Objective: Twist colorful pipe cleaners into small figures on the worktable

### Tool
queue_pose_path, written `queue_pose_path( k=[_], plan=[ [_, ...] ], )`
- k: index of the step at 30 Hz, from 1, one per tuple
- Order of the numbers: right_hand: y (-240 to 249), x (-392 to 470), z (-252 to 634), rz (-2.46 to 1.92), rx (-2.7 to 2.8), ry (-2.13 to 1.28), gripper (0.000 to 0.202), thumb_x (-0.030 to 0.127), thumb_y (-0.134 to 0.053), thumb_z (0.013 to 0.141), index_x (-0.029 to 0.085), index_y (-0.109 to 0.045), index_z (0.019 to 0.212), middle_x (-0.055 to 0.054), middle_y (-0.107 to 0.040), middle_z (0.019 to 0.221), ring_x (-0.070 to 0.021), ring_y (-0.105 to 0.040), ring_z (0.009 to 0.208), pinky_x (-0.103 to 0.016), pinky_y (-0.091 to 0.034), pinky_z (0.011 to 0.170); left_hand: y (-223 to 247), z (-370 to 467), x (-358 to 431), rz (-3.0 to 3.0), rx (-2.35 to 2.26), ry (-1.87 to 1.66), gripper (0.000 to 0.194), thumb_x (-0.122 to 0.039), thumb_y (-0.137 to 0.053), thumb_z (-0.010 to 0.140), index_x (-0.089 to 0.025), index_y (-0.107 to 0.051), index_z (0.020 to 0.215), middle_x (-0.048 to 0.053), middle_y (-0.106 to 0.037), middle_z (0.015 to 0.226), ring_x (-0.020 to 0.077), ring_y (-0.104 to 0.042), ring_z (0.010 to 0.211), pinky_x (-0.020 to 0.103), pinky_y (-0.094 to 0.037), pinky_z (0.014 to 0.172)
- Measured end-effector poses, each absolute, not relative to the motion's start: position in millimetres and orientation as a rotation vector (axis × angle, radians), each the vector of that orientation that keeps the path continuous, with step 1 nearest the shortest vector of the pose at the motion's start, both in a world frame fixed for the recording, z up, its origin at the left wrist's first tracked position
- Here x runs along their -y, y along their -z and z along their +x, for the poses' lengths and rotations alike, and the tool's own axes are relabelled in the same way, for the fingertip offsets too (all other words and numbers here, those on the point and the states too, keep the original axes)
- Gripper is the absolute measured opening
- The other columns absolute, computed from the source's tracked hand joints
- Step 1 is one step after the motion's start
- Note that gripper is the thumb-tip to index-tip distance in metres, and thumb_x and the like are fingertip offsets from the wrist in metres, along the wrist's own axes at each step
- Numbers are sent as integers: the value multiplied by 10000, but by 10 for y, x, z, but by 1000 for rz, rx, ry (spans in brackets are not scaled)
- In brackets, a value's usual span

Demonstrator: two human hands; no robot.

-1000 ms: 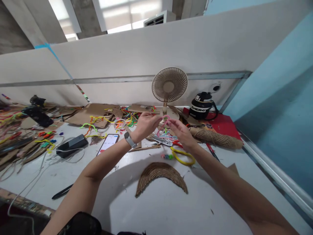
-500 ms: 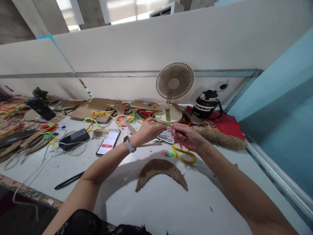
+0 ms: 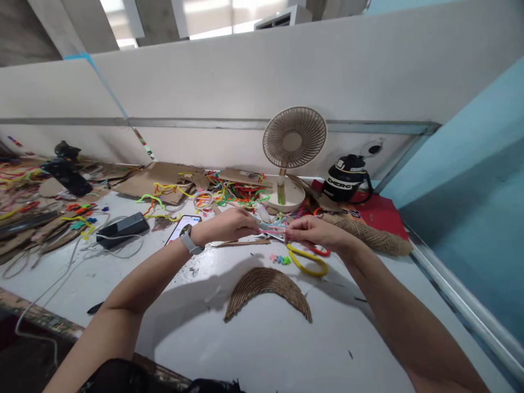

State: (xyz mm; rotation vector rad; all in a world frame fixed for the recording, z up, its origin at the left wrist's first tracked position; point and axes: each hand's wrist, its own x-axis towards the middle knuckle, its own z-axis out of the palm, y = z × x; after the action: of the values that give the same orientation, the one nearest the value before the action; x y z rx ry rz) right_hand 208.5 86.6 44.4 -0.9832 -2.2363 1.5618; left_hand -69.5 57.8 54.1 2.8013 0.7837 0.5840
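My left hand (image 3: 239, 224) and my right hand (image 3: 311, 231) are both closed, pinching a thin pink strip (image 3: 270, 231), probably a pipe cleaner, stretched level between them. Its ends are hidden in my fingers. Below the strip on the table lie small pink, blue and green fuzzy pieces (image 3: 280, 260). Beside them, under my right hand, is a yellow loop (image 3: 308, 269) with a red one partly behind it. Nearer to me rests a brown, ribbed crescent (image 3: 268, 284), its points towards me.
Behind my hands stands a small fan (image 3: 292, 140) amid tangled coloured pipe cleaners (image 3: 237, 192). A black jug (image 3: 344, 181) and a roll of twine (image 3: 370, 236) are at right. Leftward lie a phone (image 3: 174, 233), a black box (image 3: 123, 231) with a white cable, and cardboard (image 3: 151, 180).
My hands have moved apart, the left one leftward, so the pink strip now shows stretched between them. My left forearm now covers much of the phone.
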Motion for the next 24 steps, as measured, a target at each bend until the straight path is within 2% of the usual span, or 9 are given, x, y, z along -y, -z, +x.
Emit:
queue_pose_path(
  k=[9,13,17,21,24],
  plan=[
    [-568,-993,2411,-1255,2037,-1471,434,572,-646,720,139,-626,735,84,-335,444,-35,-211,380,-187,-136,341,-470,-810,-657,2447,-941,-630,263,-356,-520,881,-159,-693,894,16,-642,684,79,-533,573,178,-356,539],
    [-656,-993,2545,-1325,1854,-1456,415,553,-694,686,159,-568,654,76,-357,457,-40,-248,398,-193,-158,362,-478,-831,-681,2349,-916,-654,268,-345,-517,882,-140,-689,886,-8,-592,605,60,-468,503,175,-328,503],
    [-760,-982,2629,-1391,1774,-1318,420,572,-725,631,170,-609,668,43,-426,495,-57,-301,413,-223,-192,373,-455,-794,-720,2331,-924,-651,296,-388,-521,873,-140,-684,878,-3,-595,635,71,-492,535,184,-341,520],
    [-856,-951,2679,-1443,1763,-1149,397,585,-668,693,189,-665,727,33,-394,470,-60,-278,390,-263,-142,385,-429,-751,-727,2215,-863,-565,317,-417,-514,873,-139,-664,898,10,-613,701,72,-539,519,186,-377,521],
    [-879,-926,2701,-1424,1805,-996,387,580,-680,679,193,-681,673,-7,-452,463,-69,-332,383,-268,-182,382,-425,-766,-708,2131,-837,-537,325,-429,-516,871,-135,-650,907,12,-611,710,67,-551,491,176,-388,502]
  ],
)
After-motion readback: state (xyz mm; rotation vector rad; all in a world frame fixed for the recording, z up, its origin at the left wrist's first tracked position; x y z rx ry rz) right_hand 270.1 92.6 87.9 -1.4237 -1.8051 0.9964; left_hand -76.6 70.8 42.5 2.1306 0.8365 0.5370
